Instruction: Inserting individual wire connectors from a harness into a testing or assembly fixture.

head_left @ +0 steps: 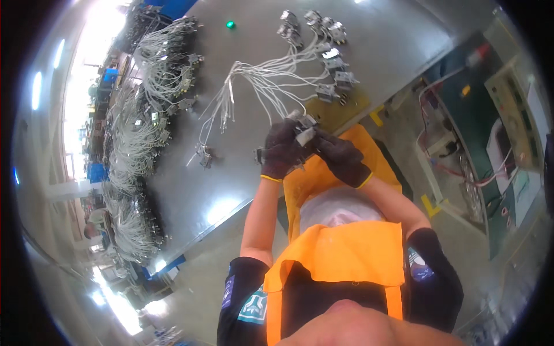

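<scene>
I see the grey metal table [179, 199] reaching ahead and left of both hands. A long heap of white cables [127, 144] lies well left of them. The orange apron [340, 254] is on the wearer's side. Just ahead of the hands, I have a tied cable bundle [262, 72] fanned out toward metal plugs. The gloved left hand [281, 147] curls around a metal connector [306, 134]; the gloved right hand [341, 157] touches its right side, though I can't tell whether it pinches. Far ahead glows a green light [231, 25].
</scene>
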### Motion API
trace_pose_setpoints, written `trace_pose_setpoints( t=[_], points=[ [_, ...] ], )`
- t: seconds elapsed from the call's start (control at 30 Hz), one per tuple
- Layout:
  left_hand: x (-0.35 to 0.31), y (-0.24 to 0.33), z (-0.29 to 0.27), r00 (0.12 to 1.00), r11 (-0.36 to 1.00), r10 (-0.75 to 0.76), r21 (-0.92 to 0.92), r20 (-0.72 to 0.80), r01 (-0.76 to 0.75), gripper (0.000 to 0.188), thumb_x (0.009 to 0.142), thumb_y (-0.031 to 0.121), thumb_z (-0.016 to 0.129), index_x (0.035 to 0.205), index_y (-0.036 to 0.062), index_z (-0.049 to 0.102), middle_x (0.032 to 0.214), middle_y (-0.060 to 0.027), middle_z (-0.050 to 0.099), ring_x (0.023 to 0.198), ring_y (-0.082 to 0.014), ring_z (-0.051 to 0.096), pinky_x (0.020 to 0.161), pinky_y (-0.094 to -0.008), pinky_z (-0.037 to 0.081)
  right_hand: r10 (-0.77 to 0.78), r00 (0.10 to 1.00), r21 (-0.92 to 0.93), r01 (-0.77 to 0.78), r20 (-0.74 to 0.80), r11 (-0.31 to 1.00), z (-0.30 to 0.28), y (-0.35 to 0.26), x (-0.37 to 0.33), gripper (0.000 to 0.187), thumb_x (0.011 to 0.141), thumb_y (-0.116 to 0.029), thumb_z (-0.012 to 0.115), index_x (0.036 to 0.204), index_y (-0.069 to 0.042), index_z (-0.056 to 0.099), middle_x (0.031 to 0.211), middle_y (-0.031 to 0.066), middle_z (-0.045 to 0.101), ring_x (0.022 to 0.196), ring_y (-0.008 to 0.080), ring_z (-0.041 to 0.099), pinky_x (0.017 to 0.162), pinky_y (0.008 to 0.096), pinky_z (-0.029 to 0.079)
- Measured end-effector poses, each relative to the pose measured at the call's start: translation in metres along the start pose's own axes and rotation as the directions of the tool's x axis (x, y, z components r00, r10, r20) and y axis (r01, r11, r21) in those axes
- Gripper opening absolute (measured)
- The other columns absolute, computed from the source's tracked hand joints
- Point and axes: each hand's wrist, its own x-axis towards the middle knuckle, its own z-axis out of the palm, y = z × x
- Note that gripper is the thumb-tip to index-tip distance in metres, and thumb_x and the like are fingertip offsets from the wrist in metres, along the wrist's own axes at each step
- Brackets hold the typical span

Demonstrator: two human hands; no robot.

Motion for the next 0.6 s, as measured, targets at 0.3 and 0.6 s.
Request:
trace_pose_setpoints(
  t=[0.3, 0.6],
  points=[
    [0.0, 0.005, 0.003, 0.999, 0.984, -0.012, 0.178, -0.048, 0.021, 0.054, 0.079, 0.022, 0.076, 0.127, 0.0029, 0.059, 0.096, -0.0165, 0.068, 0.085, -0.0306, 0.065, 0.076, -0.0408, 0.051, -0.079, 0.989, 0.092, 0.091, -0.124, 0.992, 0.011, 0.014, -0.004, 0.04, 0.092, -0.005, 0.062, 0.131, -0.007, 0.058, 0.124, 0.0155, 0.064, 0.101, 0.0292, 0.068, 0.083, 0.0336, 0.057],
    [0.003, 0.007, 0.007, 0.988, 0.988, -0.152, -0.013, -0.006, 0.152, 0.053, 0.088, 0.008, 0.067, 0.137, -0.0016, 0.049, 0.108, -0.0079, 0.065, 0.098, -0.0139, 0.06, 0.085, -0.0278, 0.05, -0.043, 0.995, 0.077, 0.05, -0.088, 0.996, -0.016, -0.003, 0.005, 0.038, 0.093, -0.003, 0.061, 0.131, -0.006, 0.058, 0.124, 0.0114, 0.064, 0.102, 0.0221, 0.068, 0.088, 0.0299, 0.053]
  ],
)
